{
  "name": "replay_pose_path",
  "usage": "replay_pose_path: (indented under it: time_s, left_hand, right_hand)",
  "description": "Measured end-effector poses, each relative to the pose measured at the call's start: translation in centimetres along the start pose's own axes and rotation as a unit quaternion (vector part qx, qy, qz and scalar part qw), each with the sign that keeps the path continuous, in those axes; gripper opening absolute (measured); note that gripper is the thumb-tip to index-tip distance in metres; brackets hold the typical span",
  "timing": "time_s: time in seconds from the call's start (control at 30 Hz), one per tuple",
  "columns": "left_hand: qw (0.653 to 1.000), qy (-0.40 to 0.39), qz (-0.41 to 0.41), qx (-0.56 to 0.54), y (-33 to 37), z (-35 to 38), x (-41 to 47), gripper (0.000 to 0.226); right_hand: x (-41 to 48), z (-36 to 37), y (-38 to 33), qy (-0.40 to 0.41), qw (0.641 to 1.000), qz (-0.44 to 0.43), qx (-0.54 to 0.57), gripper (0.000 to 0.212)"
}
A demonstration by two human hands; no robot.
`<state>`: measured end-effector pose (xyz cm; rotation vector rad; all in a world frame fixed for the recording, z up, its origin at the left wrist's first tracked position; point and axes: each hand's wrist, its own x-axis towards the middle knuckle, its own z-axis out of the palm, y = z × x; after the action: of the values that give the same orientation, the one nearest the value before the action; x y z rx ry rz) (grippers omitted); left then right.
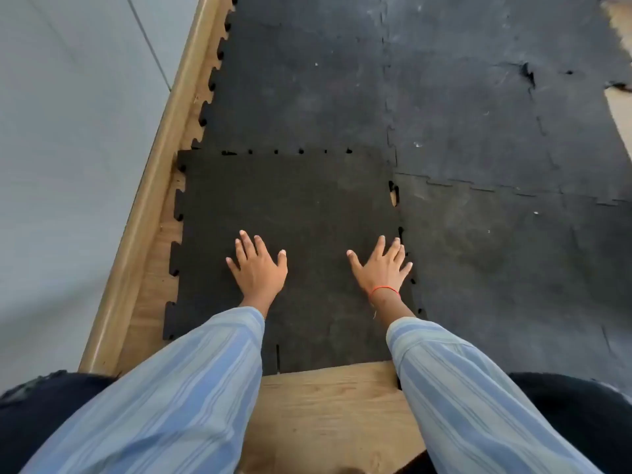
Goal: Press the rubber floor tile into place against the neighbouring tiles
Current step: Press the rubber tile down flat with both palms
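Observation:
A dark rubber floor tile with jigsaw edges lies on the wooden floor in front of me. Its far edge meets the neighbouring tile with small gaps along the seam, and its right edge meets another laid tile, where a gap shows wood near the far corner. My left hand lies flat with fingers spread on the tile's middle. My right hand, with an orange wrist thread, lies flat and spread near the tile's right seam.
A wooden skirting board and a grey wall run along the left. Bare wooden floor shows near me between my knees. More worn rubber tiles cover the floor ahead and right, one torn at the far right.

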<state>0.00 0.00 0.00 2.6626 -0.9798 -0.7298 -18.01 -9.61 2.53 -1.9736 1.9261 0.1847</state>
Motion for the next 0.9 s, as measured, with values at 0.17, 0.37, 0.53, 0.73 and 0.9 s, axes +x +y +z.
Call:
replay_pose_path:
  time_s: [0.17,0.37,0.53,0.73,0.9]
  left_hand:
    - [0.999,0.041,-0.019,0.025,-3.2,1.4,0.5,0.077]
    - [0.987,0.035,-0.158,-0.001,-6.2,-1.4,2.6,0.104]
    - [0.984,0.02,-0.177,-0.022,-6.7,-2.9,4.2,0.118]
    - [0.985,0.03,-0.169,-0.027,-7.7,-3.3,4.3,0.122]
    - [0.986,0.039,-0.157,-0.03,-8.6,-3.6,4.2,0.117]
  right_hand:
    - [1.3,1.0,1.6,0.002,0.999,0.033,-0.013,0.119]
    - [2.3,0.9,2.8,0.028,0.998,0.049,-0.01,0.14]
    - [2.2,1.0,3.0,0.055,0.997,0.037,-0.043,0.134]
    - [-0.3,2.0,3.8,0.061,0.997,0.043,-0.038,0.126]
    - [-2.9,2.9,4.3,0.073,0.995,0.058,-0.026,0.121]
